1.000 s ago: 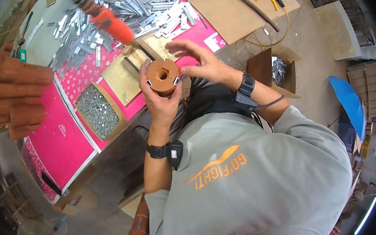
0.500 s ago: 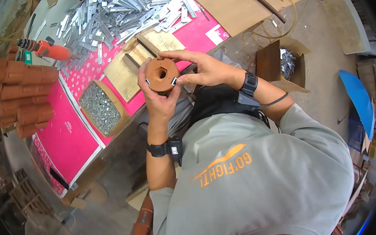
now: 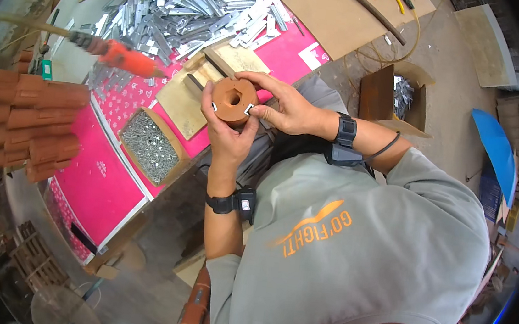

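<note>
Between my two hands is a round, brown-orange block point(image 3: 235, 88) with a hexagonal hole through its middle and a small metal clip on each side. My left hand point(image 3: 227, 136) grips it from the near left, fingers wrapped along its edge and underside. My right hand point(image 3: 281, 104) holds its right side, with fingers over the far edge and the thumb at the right metal clip point(image 3: 248, 108). Just beyond the block is a pale wooden board point(image 3: 180, 108) with dark strips on it.
A heap of flat metal strips point(image 3: 193, 9) covers the far table. A carton of small metal pieces point(image 3: 150, 144) lies on the pink cover point(image 3: 102, 186). An orange-red power tool point(image 3: 125, 59) hangs at left, near stacked brown tiles point(image 3: 20, 118). Another carton point(image 3: 420, 103) stands right.
The orange-red tool has swung to the right over the table and is blurred. Both hands keep hold of the block, which is tipped slightly. The whole view has shifted a little.
</note>
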The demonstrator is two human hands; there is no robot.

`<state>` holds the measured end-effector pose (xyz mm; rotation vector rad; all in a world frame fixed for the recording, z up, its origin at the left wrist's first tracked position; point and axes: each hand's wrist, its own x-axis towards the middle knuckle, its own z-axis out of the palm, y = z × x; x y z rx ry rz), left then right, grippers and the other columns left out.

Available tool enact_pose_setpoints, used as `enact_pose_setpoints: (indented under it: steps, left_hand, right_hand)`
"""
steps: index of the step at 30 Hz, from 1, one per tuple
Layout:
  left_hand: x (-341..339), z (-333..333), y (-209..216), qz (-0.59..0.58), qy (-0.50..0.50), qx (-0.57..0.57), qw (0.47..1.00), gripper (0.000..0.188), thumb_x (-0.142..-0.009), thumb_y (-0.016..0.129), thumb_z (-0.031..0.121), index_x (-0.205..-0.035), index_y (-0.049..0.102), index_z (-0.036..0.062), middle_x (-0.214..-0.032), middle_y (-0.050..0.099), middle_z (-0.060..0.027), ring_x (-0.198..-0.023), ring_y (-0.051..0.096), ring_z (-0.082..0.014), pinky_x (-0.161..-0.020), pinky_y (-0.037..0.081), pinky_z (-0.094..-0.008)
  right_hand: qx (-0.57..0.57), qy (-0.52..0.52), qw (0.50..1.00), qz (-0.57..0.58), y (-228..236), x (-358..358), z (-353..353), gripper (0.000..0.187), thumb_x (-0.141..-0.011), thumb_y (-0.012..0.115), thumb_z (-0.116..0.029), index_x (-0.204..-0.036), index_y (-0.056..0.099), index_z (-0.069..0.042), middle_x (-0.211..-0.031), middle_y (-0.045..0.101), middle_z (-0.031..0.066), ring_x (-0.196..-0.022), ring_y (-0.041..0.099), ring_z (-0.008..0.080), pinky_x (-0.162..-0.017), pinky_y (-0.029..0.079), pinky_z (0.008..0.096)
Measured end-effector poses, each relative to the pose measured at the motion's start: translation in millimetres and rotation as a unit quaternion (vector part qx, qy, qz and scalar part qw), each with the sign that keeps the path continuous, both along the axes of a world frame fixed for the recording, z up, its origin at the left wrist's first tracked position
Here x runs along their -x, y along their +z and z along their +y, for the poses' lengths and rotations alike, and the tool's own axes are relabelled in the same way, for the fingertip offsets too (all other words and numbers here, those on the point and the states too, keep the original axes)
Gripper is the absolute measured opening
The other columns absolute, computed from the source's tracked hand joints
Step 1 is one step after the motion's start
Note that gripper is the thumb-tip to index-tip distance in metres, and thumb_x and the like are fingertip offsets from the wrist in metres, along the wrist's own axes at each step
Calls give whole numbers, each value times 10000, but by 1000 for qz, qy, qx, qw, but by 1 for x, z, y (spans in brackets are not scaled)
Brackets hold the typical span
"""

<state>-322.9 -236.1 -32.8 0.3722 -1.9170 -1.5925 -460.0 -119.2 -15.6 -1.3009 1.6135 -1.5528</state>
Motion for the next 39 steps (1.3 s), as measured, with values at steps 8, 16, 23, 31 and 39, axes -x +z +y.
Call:
enact_pose_setpoints:
  steps: [8,16,23,31,39]
  left_hand:
    - [2,-10,26,-24,103,236,966,1086,-689,873,164,-1497,161,27,-1403,396,-248,-1323,431,-369,-1059,411,-465]
    - [10,-37,42,-164,139,178,960,882,-687,878,295,-1345,382,-21,-1330,449,-268,-1247,455,-423,-1058,381,-497]
    - [14,-66,26,-271,143,222,926,922,-752,823,401,-1398,334,-40,-1336,450,-287,-1276,401,-434,-1068,334,-514]
    - [20,-62,32,-176,135,209,952,864,-778,808,344,-1427,362,-14,-1352,457,-264,-1272,417,-422,-1077,338,-490]
    - [21,-62,61,-255,79,248,931,1065,-595,902,373,-1439,345,41,-1298,481,-260,-1235,471,-428,-1030,417,-505]
  right_hand:
    - [-62,30,993,-99,14,7,-20,681,-896,738,-232,-1456,410,-28,-1388,525,129,-1206,544,202,-1050,439,361]
    - [15,-42,997,56,58,66,-68,784,-874,736,-329,-1488,354,-23,-1449,449,158,-1343,432,259,-1127,340,404]
    - [-6,60,994,89,63,73,-167,1016,-743,840,-430,-1483,315,27,-1447,432,276,-1375,421,348,-1137,339,422]
    - [23,137,990,39,55,61,-218,880,-780,835,-275,-1478,346,-56,-1373,534,234,-1314,501,336,-1124,376,421]
    - [2,202,977,62,48,55,-235,672,-787,809,-262,-1354,526,-37,-1245,630,192,-1160,615,254,-1011,471,380]
